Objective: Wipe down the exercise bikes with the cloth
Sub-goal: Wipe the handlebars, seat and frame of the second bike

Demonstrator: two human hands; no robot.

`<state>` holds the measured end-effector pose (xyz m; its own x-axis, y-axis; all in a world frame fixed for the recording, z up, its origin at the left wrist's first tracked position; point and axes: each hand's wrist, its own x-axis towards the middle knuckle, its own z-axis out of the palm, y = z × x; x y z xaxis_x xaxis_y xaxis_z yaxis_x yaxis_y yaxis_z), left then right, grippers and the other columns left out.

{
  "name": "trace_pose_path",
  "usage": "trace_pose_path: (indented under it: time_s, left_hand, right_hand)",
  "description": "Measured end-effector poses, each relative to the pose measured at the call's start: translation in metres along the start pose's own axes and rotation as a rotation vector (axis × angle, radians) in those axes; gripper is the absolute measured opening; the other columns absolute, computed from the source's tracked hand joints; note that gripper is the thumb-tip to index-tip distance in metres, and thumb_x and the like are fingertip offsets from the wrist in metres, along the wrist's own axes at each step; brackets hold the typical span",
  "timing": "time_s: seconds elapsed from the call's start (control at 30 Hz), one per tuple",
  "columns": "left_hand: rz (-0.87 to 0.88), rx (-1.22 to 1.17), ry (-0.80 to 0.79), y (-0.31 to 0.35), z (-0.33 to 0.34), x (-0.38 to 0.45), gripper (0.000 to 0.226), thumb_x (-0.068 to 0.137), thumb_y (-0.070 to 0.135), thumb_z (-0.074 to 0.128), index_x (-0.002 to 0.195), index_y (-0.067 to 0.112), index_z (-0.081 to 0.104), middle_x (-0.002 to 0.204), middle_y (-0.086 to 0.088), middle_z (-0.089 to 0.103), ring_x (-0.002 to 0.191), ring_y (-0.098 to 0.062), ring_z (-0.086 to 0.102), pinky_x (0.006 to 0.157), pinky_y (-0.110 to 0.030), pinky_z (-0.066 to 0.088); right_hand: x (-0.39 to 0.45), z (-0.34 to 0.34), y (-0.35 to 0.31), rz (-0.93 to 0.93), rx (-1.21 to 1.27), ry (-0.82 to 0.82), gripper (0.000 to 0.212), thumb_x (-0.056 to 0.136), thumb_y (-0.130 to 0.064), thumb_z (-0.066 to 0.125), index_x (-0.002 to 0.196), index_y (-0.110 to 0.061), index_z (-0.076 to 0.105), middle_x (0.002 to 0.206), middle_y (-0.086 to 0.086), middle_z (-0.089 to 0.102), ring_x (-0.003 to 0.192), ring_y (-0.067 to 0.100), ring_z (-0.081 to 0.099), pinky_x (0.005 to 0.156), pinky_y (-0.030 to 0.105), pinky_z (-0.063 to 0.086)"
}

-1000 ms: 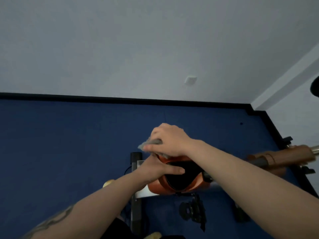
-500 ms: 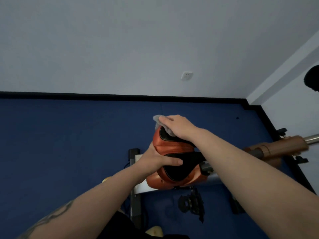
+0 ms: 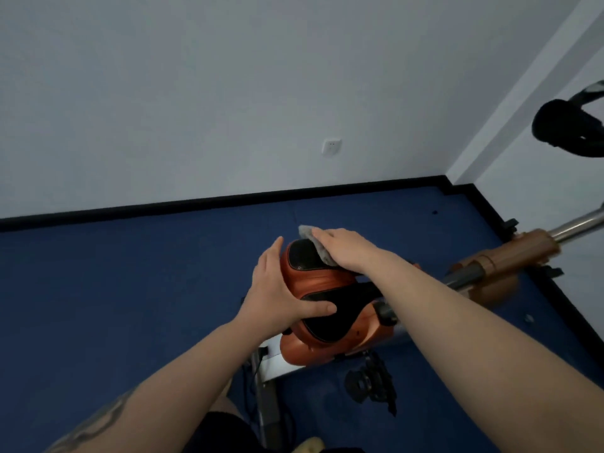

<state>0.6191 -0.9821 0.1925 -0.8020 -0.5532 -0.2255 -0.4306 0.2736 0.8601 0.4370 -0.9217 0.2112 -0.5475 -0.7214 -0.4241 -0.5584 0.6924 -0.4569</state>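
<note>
Orange saddle (image 3: 322,282) with black panels, grey cloth (image 3: 315,243) on it; dark blue floor (image 3: 114,289) (black skirting (image 3: 228,199)), pale grey wall (image 3: 228,76).

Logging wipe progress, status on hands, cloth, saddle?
Right hand flat, pressing cloth on saddle far end. Left hand steadying saddle's left side. Nothing in the way.

You are looking at a pale grey-white wall (image 3: 228,76) filling the upper half of the view, evenly lit. A white socket plate (image 3: 331,147) is sitting on it, low down. A black skirting strip (image 3: 196,204) is running along the wall's foot and turning the corner at right, where a second pale wall (image 3: 539,178) is meeting it. Dark blue flooring (image 3: 114,289) is covering the ground.
</note>
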Motion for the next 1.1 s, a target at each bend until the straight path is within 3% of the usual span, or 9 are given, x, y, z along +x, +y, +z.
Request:
trace_pose_path:
  time_s: [0.17,0.3,0.5,0.6,0.7,0.77,0.87,1.0,1.1]
  left_hand:
    - [0.226,0.279,-0.124,0.006,-0.015,0.011,0.130,0.048,0.080,0.071,0.155,0.034,0.013,0.160,0.020,0.007,0.145,-0.003,0.008,0.120,-0.041,0.023]
    - [0.419,0.500,-0.251,0.011,-0.020,0.034,0.123,0.056,0.084,0.066,0.156,0.033,0.014,0.163,0.018,-0.001,0.149,-0.003,-0.008,0.122,-0.034,0.000]
    - [0.602,0.604,-0.390,0.024,-0.021,0.063,0.097,0.067,0.082,0.061,0.146,0.031,0.037,0.150,0.013,0.037,0.140,-0.009,0.029,0.119,-0.035,0.021]
    - [0.648,0.606,-0.406,0.035,-0.022,0.078,0.055,0.090,0.064,0.050,0.131,0.028,0.052,0.131,0.009,0.055,0.122,-0.012,0.048,0.107,-0.036,0.035]
    - [0.607,0.611,-0.464,0.044,-0.016,0.089,0.035,0.101,0.048,0.040,0.126,0.029,0.056,0.125,0.009,0.060,0.116,-0.013,0.053,0.099,-0.036,0.040]
    - [0.588,0.604,-0.466,0.041,-0.011,0.093,0.032,0.103,0.044,0.037,0.126,0.033,0.056,0.125,0.013,0.061,0.116,-0.009,0.053,0.094,-0.033,0.042]
    - [0.550,0.517,-0.410,0.032,-0.009,0.097,0.030,0.103,0.038,0.040,0.125,0.037,0.060,0.126,0.018,0.062,0.118,-0.005,0.053,0.089,-0.025,0.039]
    - [0.525,0.412,-0.390,0.029,-0.010,0.099,0.031,0.103,0.031,0.043,0.125,0.034,0.064,0.126,0.016,0.064,0.117,-0.005,0.055,0.086,-0.022,0.036]
    - [0.517,0.384,-0.396,0.027,-0.011,0.099,0.031,0.102,0.030,0.044,0.127,0.032,0.064,0.127,0.014,0.064,0.116,-0.005,0.056,0.086,-0.021,0.037]
  right_hand:
    - [-0.033,-0.002,0.049,-0.022,-0.316,0.259,0.071,0.092,-0.066,0.006,0.113,-0.034,0.066,0.109,0.001,0.068,0.100,0.025,0.061,0.077,0.039,0.044]
    - [-0.056,-0.016,0.087,0.254,-0.179,0.368,0.052,0.101,-0.053,0.024,0.094,-0.022,0.065,0.095,0.004,0.064,0.096,0.028,0.059,0.078,0.041,0.047]
    - [-0.064,0.020,0.054,0.028,-0.235,0.546,0.049,0.098,-0.053,0.029,0.092,-0.022,0.066,0.093,-0.003,0.064,0.095,0.021,0.056,0.087,0.039,0.038]
    - [-0.061,0.002,0.067,0.311,-0.073,0.567,0.045,0.103,-0.043,0.035,0.086,-0.013,0.065,0.094,0.006,0.062,0.097,0.029,0.056,0.081,0.041,0.041]
    - [-0.052,0.016,0.045,0.613,-0.005,0.655,0.045,0.105,-0.035,0.029,0.121,-0.008,0.060,0.129,0.013,0.055,0.126,0.032,0.042,0.108,0.039,0.029]
    - [-0.053,0.045,0.023,0.654,-0.069,0.698,0.054,0.104,-0.036,0.017,0.146,-0.008,0.037,0.155,0.014,0.030,0.145,0.030,0.018,0.120,0.039,0.012]
    - [-0.059,0.058,0.006,0.710,0.071,0.720,0.059,0.105,-0.038,0.014,0.156,-0.010,0.010,0.163,0.013,-0.004,0.149,0.031,-0.007,0.122,0.043,0.003]
    - [-0.051,0.024,-0.005,0.889,0.274,0.708,0.053,0.107,-0.027,0.022,0.153,-0.001,0.014,0.161,0.022,0.001,0.147,0.040,0.000,0.120,0.048,0.007]
    - [-0.056,0.041,-0.025,0.928,0.408,0.735,0.063,0.105,-0.038,0.025,0.155,-0.008,-0.001,0.162,0.017,-0.005,0.146,0.037,0.013,0.116,0.046,0.024]
